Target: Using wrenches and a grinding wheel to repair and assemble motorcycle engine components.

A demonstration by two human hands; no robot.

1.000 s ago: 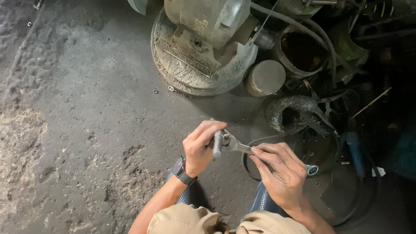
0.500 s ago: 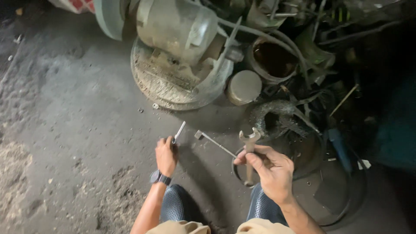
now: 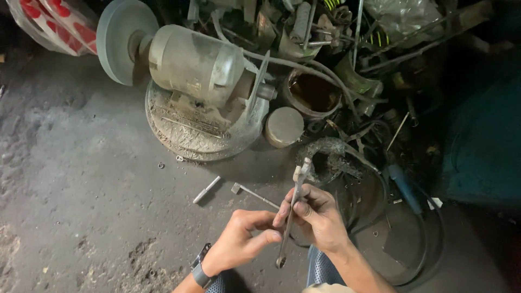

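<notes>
My right hand (image 3: 317,217) grips a metal adjustable wrench (image 3: 293,209) by the middle of its handle, jaw end up and ring end down near my knees. My left hand (image 3: 241,239), with a dark watch on the wrist, is curled beside it, its thumb touching the lower handle. On the grey concrete floor just beyond my hands lie a short metal pin (image 3: 206,190) and a thin rod with a square head (image 3: 255,195).
A dusty bench grinder (image 3: 190,62) stands on a round metal base (image 3: 179,133) ahead. A round tin (image 3: 283,126), an oily can (image 3: 312,92), hoses, cables and scrap crowd the right. A small nut (image 3: 160,165) lies on the floor. Dirt patches at left.
My left hand has left the pin on the floor and come back to the wrench. The wrench has swung upright in my right hand. The view has shifted up.
</notes>
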